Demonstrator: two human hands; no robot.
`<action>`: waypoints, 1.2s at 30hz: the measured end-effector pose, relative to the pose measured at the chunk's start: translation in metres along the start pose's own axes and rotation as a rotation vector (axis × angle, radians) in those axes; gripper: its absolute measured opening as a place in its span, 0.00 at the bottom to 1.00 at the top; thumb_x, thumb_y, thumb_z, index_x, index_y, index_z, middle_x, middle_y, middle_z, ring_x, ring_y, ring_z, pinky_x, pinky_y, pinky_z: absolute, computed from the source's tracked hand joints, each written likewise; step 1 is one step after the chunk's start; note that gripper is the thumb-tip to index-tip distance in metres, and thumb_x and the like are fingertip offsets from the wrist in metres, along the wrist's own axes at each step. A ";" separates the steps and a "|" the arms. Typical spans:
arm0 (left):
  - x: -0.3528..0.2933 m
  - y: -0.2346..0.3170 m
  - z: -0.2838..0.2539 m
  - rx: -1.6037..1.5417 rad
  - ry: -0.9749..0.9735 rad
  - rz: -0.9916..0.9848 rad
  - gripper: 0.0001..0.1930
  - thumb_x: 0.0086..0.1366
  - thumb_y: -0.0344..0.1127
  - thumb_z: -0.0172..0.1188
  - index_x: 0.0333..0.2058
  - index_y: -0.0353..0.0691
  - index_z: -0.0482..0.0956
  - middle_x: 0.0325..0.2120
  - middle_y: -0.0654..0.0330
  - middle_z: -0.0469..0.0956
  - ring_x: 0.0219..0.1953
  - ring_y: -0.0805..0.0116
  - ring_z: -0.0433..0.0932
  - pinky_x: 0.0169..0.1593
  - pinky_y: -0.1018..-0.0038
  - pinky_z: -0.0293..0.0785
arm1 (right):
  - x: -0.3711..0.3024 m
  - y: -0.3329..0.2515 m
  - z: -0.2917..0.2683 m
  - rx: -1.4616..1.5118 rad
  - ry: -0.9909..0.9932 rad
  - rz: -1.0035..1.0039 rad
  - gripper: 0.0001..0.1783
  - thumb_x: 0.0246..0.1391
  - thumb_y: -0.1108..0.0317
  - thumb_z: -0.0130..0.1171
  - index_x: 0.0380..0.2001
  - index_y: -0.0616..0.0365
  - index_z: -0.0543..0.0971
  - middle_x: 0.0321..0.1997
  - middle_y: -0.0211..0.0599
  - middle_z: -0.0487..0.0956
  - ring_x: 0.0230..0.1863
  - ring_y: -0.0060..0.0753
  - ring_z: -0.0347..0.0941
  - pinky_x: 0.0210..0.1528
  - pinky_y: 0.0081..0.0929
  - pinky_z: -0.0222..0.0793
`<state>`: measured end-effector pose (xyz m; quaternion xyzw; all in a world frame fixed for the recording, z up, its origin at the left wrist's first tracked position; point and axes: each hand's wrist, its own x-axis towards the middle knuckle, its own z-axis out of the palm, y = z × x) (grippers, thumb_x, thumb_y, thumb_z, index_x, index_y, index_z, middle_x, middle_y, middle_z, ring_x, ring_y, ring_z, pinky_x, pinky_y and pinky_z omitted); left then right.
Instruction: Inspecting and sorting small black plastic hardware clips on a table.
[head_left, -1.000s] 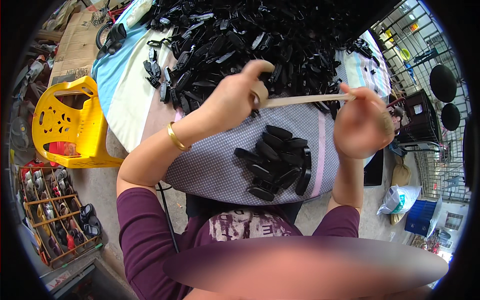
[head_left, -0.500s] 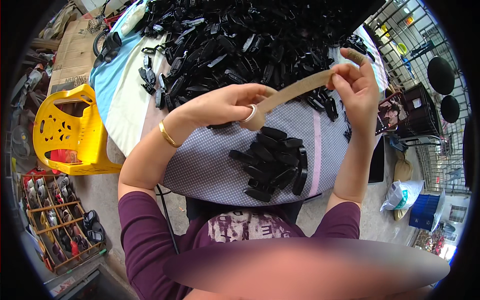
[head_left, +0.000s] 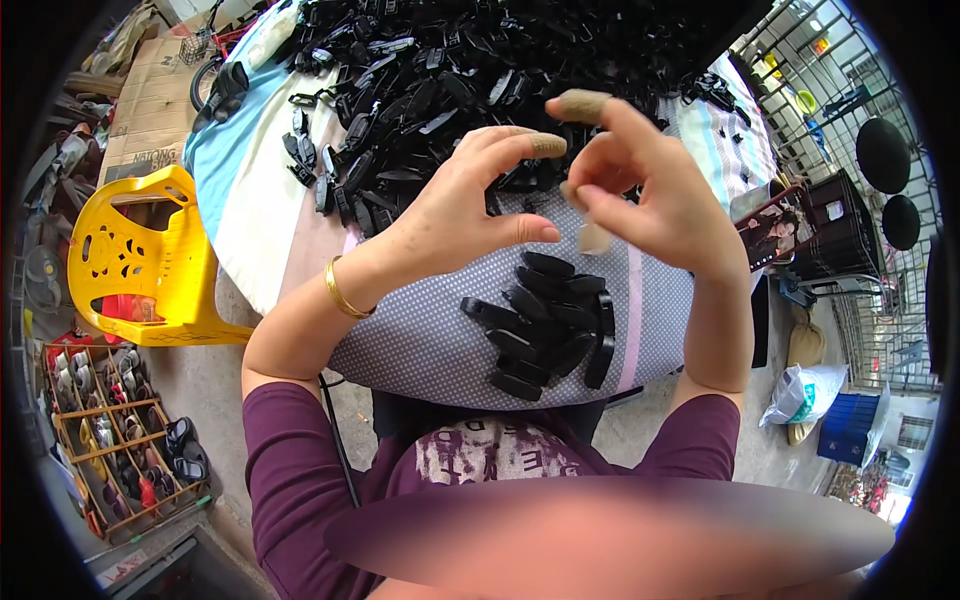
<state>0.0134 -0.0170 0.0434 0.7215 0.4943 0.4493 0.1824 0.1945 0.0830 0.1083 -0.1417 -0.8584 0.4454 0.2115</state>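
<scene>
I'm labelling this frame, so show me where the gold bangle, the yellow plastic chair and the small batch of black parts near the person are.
gold bangle (head_left: 341, 290), head view, on its band at the left wrist.
yellow plastic chair (head_left: 150, 262), head view, on its seat.
small batch of black parts (head_left: 548, 325), head view, on the pile's middle.

Daylight, even and bright; fisheye frame with black corners.

Soft outdoor light, no hard shadows; only a faint shade under the left hand (head_left: 455, 215) and right hand (head_left: 650, 195) on the dotted cloth (head_left: 420, 340). Black clips (head_left: 480, 70) lose detail, merging into one dark mass. Mild glare on the gold bangle (head_left: 340, 290) and yellow chair (head_left: 140, 255). Straight edges bow near the rim. Centre sharp; a smeared blurred oval covers the lower middle.
</scene>
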 end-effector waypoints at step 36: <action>-0.002 0.006 -0.009 0.417 0.428 0.171 0.10 0.56 0.36 0.62 0.35 0.41 0.83 0.41 0.57 0.79 0.51 0.58 0.71 0.51 0.67 0.69 | -0.007 0.059 0.060 0.437 -0.322 0.198 0.41 0.44 0.64 0.66 0.60 0.61 0.59 0.48 0.44 0.75 0.52 0.35 0.71 0.60 0.36 0.58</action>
